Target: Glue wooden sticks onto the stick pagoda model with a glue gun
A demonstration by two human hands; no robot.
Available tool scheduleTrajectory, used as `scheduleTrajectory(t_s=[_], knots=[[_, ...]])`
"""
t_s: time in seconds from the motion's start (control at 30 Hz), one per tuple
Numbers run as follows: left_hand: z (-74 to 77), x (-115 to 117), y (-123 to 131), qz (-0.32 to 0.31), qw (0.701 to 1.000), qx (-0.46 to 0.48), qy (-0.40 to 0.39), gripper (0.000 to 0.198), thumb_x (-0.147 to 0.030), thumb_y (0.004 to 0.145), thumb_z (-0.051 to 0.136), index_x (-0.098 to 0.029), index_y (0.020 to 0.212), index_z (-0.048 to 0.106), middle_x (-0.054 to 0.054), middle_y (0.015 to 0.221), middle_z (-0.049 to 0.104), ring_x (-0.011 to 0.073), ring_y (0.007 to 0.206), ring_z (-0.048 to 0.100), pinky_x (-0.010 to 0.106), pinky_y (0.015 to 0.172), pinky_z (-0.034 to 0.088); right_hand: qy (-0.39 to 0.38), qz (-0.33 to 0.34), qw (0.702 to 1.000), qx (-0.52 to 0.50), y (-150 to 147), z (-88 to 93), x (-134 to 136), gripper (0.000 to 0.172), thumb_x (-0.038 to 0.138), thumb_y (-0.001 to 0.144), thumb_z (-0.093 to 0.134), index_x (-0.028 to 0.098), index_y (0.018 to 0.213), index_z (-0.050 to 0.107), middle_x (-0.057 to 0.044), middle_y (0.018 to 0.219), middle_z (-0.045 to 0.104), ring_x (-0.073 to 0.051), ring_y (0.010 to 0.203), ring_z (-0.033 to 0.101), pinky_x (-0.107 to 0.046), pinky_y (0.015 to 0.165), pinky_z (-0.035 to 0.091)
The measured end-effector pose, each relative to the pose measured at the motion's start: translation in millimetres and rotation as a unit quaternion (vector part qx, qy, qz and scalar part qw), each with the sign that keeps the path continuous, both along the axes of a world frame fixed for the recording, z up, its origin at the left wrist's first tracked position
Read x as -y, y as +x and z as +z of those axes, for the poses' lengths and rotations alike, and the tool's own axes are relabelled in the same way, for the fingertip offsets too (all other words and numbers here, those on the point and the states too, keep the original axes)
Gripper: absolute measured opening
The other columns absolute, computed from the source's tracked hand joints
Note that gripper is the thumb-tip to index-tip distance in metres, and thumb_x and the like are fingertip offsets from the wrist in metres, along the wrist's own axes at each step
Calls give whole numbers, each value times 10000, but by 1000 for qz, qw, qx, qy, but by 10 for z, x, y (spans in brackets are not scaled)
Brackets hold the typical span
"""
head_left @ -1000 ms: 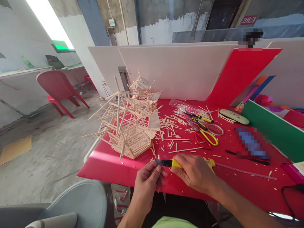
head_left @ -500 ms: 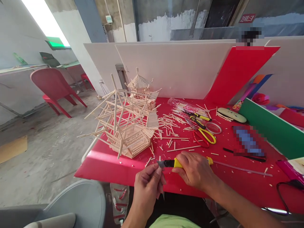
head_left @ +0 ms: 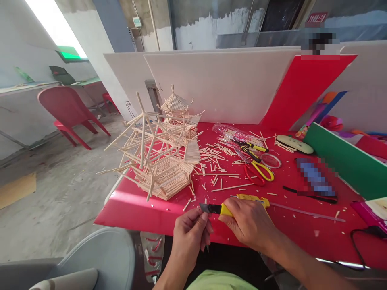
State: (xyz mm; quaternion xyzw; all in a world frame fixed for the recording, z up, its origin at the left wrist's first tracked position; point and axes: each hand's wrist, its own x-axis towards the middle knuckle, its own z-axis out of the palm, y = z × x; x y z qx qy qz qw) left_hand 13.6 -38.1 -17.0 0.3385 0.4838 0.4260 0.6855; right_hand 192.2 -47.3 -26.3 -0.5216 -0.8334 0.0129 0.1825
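Note:
In my right hand (head_left: 252,219) is a utility knife (head_left: 225,210) with a yellow handle and a black front; its blade points left and lies at the fingertips of my left hand (head_left: 190,233). The left thumb and fingers are pinched together on what looks like a small wooden stick, mostly hidden by the fingers and blade. Behind the right hand lies a yellow glue gun (head_left: 254,199), with a clear glue stick (head_left: 308,212) reaching to the right. A stick-built pavilion model (head_left: 166,177) stands left of both hands, and a smaller roofed part (head_left: 174,102) rises behind it.
Loose wooden sticks (head_left: 214,155) are scattered over the red table (head_left: 130,213). Beyond them lie yellow-and-black pliers (head_left: 250,154), red-and-yellow scissors (head_left: 262,172) and a tape roll (head_left: 271,161). A green board (head_left: 347,161) leans at right; a grey stool (head_left: 99,257) stands at lower left.
My right hand has shifted slightly down, showing more of the glue gun behind it. The knife stays at the left fingertips. The whole view has moved a little.

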Motion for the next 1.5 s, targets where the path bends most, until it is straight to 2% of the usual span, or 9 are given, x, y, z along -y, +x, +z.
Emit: scheduleTrajectory(t_s=[0.1, 0.3, 0.5, 0.77, 0.87, 1.0, 1.23, 1.37, 1.5], knots=[[26, 85, -30, 15, 1000, -1, 1, 388, -488, 669, 799, -132, 656, 647, -4, 497, 587, 44, 318, 428, 150, 304, 259, 21, 7, 999, 24, 91, -27, -110, 393, 507, 1002, 340, 200, 822, 506, -25, 711, 588, -163, 648, 537, -287, 593, 273], [22, 172, -109, -26, 989, 106, -102, 322, -410, 673, 817, -129, 725, 669, -10, 478, 578, 42, 308, 414, 138, 288, 241, 70, -252, 965, 19, 504, 180, -355, 523, 481, 1028, 191, 184, 830, 573, 7, 489, 470, -111, 396, 317, -277, 482, 169], [4, -2, -73, 16, 996, 73, -38, 358, -449, 666, 808, -142, 702, 628, 3, 538, 613, 69, 358, 474, 157, 309, 327, -42, -9, 999, -13, 149, 156, -53, 312, 472, 993, 404, 216, 835, 489, -6, 708, 621, -154, 628, 572, -271, 575, 270], [3, 70, -82, 2, 999, 31, -18, 360, -467, 706, 775, -143, 669, 625, 0, 509, 588, 56, 329, 446, 152, 305, 273, -12, 0, 999, 30, 44, 21, -32, 340, 482, 1001, 378, 209, 836, 497, -15, 727, 606, -167, 664, 573, -285, 598, 278], [13, 149, -121, -31, 997, 50, -50, 365, -463, 713, 778, -135, 653, 631, 1, 477, 572, 46, 303, 421, 150, 296, 236, 34, -148, 982, 113, 345, 35, -206, 425, 503, 1012, 299, 184, 894, 554, -28, 638, 589, -165, 538, 520, -286, 520, 205], [34, 153, -161, 19, 995, 73, -71, 346, -445, 687, 803, -136, 722, 652, 4, 505, 605, 58, 326, 456, 148, 301, 253, 78, -398, 902, 151, 1026, 32, -495, 496, 567, 994, 295, 173, 1043, 593, -75, 746, 667, -168, 523, 509, -283, 508, 131], [126, -58, -146, 58, 995, 78, -32, 368, -408, 697, 804, -134, 911, 683, 87, 728, 729, 126, 457, 603, 172, 343, 317, -43, -317, 934, 158, 1477, -292, -675, 500, 580, 934, 457, 150, 1067, 675, -134, 889, 704, -245, 688, 633, -312, 581, 368], [196, -156, -156, 71, 994, 81, -32, 324, -396, 687, 815, -134, 849, 718, 106, 796, 745, 119, 485, 606, 183, 371, 329, 100, -261, 957, 85, 870, -151, -488, 434, 487, 915, 560, 160, 1190, 634, -168, 1100, 671, -317, 1010, 614, -441, 806, 449], [238, -217, -128, 83, 989, 105, -56, 304, -377, 691, 816, -131, 864, 775, 121, 963, 741, 113, 623, 620, 179, 433, 378, 214, -25, 964, -153, -50, 142, -242, 192, 264, 884, 668, 231, 1072, 673, -56, 920, 698, -194, 889, 635, -353, 822, 491]])
